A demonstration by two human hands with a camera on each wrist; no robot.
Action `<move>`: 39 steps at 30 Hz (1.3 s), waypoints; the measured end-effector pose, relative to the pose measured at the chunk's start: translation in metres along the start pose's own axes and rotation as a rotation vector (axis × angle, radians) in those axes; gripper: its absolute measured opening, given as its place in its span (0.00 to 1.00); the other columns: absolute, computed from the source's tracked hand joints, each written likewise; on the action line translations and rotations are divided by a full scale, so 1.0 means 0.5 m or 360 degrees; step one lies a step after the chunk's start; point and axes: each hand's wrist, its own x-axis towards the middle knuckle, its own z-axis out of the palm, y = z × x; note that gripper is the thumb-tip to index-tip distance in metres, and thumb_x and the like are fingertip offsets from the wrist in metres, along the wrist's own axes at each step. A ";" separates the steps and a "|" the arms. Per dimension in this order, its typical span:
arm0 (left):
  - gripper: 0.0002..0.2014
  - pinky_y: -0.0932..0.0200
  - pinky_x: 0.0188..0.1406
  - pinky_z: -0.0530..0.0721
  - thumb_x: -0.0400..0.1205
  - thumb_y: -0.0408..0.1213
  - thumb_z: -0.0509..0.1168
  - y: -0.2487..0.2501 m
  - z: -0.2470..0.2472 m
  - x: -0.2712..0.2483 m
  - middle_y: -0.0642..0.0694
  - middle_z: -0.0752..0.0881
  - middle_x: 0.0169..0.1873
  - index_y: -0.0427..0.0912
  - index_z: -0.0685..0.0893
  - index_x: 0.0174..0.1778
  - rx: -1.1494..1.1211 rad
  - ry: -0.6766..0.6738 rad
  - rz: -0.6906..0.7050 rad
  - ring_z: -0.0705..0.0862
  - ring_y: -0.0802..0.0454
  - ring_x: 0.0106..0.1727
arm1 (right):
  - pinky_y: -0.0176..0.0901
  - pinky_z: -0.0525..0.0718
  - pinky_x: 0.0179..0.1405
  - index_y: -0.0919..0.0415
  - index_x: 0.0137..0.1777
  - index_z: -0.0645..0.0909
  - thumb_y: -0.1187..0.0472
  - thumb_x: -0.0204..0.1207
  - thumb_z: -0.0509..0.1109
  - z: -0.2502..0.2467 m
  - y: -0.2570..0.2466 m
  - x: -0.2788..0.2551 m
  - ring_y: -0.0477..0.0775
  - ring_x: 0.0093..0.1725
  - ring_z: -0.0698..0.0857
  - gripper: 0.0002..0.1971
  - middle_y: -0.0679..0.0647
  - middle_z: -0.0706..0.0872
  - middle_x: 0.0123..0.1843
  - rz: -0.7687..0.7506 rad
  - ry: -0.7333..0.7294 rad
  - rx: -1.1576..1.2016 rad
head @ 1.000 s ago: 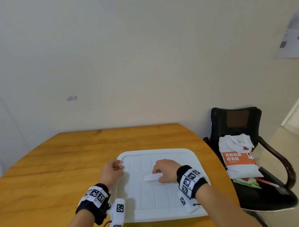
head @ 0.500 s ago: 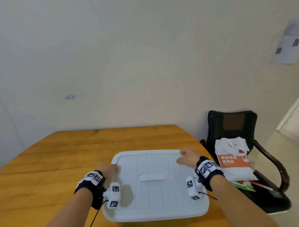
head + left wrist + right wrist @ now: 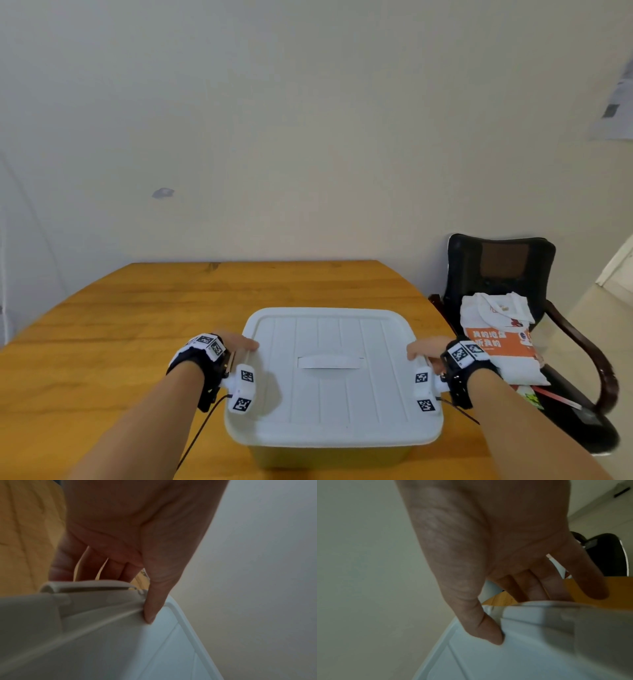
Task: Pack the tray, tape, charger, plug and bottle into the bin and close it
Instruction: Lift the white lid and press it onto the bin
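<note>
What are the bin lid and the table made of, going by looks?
Bin lid: looks like moulded white plastic with a matte to satin finish; moulded ribs, rounded rim and recessed handle show. Table: seems wood or wood veneer, orange-brown with visible grain lines and a slight sheen; solid or veneer cannot be told.

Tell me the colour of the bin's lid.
White; the lid shows best in the head view.

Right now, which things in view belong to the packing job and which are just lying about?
Part of the job:
- white bin, on the table
- its lid, on the bin
- left hand and right hand, each gripping a side latch with the thumb on the lid

Just lying about:
- black chair
- white and orange bag on its seat
- paper on the wall
</note>
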 end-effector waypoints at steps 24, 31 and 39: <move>0.22 0.58 0.47 0.83 0.76 0.54 0.72 0.028 0.008 0.018 0.44 0.89 0.51 0.39 0.86 0.56 0.0858 0.0295 0.0244 0.84 0.47 0.46 | 0.36 0.81 0.35 0.55 0.45 0.85 0.51 0.74 0.80 0.006 -0.012 0.008 0.48 0.40 0.82 0.10 0.48 0.86 0.42 -0.0198 0.0515 -0.0618; 0.18 0.58 0.43 0.84 0.74 0.53 0.74 0.024 0.008 0.024 0.45 0.86 0.40 0.41 0.81 0.42 0.0811 0.0305 0.0279 0.85 0.47 0.44 | 0.41 0.83 0.51 0.62 0.66 0.85 0.50 0.80 0.76 0.002 -0.020 0.003 0.55 0.58 0.87 0.20 0.57 0.88 0.66 -0.0183 0.0521 -0.0535; 0.18 0.58 0.36 0.82 0.75 0.52 0.74 -0.003 -0.030 0.033 0.45 0.86 0.33 0.39 0.85 0.43 0.0700 0.0297 0.0239 0.86 0.45 0.40 | 0.44 0.84 0.46 0.62 0.59 0.83 0.51 0.72 0.82 0.021 -0.059 -0.001 0.58 0.52 0.86 0.21 0.57 0.87 0.54 -0.0172 0.0503 -0.0328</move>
